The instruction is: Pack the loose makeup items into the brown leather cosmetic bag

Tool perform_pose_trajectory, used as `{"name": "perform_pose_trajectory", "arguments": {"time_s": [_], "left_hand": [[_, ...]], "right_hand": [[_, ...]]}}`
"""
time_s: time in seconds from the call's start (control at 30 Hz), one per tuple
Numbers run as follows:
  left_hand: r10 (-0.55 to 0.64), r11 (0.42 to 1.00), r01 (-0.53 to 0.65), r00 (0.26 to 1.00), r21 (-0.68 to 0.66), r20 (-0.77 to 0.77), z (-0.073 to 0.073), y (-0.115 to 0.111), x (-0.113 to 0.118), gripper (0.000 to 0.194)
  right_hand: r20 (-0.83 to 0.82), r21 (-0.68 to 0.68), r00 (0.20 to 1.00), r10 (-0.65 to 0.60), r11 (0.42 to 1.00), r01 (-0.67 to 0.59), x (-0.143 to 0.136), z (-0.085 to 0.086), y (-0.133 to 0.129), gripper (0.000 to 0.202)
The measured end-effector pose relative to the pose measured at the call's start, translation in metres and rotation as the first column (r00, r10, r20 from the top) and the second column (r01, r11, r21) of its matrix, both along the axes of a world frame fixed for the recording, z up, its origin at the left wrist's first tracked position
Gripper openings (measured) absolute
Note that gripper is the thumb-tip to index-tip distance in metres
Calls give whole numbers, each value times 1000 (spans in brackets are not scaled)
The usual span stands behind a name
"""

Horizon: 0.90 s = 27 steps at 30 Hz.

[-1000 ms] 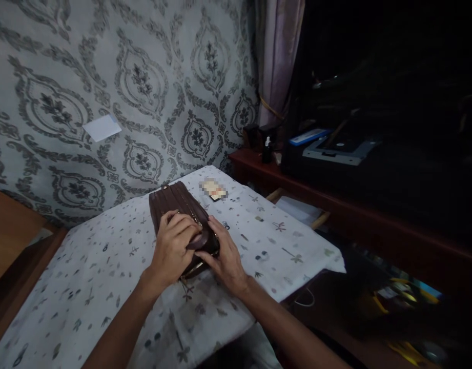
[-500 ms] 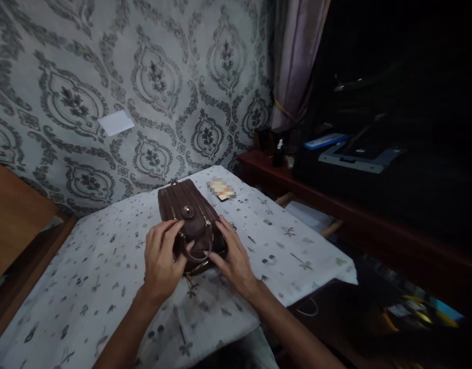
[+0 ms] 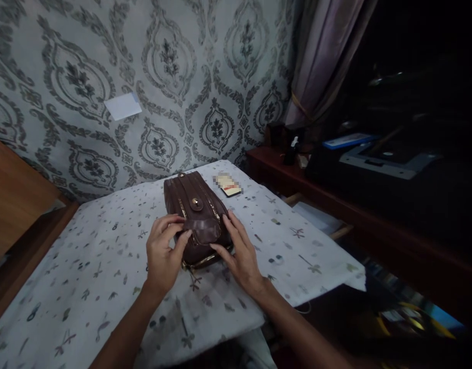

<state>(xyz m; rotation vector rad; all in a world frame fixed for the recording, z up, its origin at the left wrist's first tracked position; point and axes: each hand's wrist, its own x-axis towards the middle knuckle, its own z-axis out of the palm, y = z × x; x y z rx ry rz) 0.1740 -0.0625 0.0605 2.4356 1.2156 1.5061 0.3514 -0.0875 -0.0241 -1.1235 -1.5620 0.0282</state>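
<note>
A dark brown bag (image 3: 195, 202) with gold zips and a round gold clasp lies on the patterned white cloth (image 3: 120, 256). A brown flap or strap lies flat across its near part. My left hand (image 3: 164, 251) touches the bag's left side, thumb and fingers bent and apart. On the right side, my right hand (image 3: 241, 253) rests its spread fingers along the edge, its thumb tip at the near end of the flap. Neither hand is closed around the bag.
A small cream and red item with a dark edge (image 3: 231, 189) lies behind the bag to the right. Right of the table are an open drawer (image 3: 320, 218) and a dark red shelf (image 3: 297, 179). A wooden panel (image 3: 20, 200) stands at the left.
The view has shifted a little. The handle loop that stood up between my hands now lies down as a flat flap on the bag. Both hands have stayed at its sides.
</note>
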Motion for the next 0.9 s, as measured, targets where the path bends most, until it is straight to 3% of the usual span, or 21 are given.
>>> {"name": "perform_pose_trajectory", "arguments": {"time_s": [0.13,0.3,0.53,0.7,0.9], "left_hand": [[-32,991,41,997,-130,73,3,1,-2,14],[-91,982,99,994,-160,61,4,0,-5,13],[-135,983,141,989,-115,57,-2,-2,-8,7],[-134,990,132,990,-45,-43,-1,-4,-10,7],[-5,990,40,968,136,-251,-3,-11,-7,17]], "right_hand": [[12,7,1000,-10,1000,9,-1,-1,1,77],[45,-1,999,-17,1000,17,0,-3,1,78],[80,-4,997,-8,1000,8,1,-5,2,80],[67,-25,998,16,1000,-14,2,-3,-1,79],[22,-31,998,61,998,-61,3,-4,-2,74]]}}
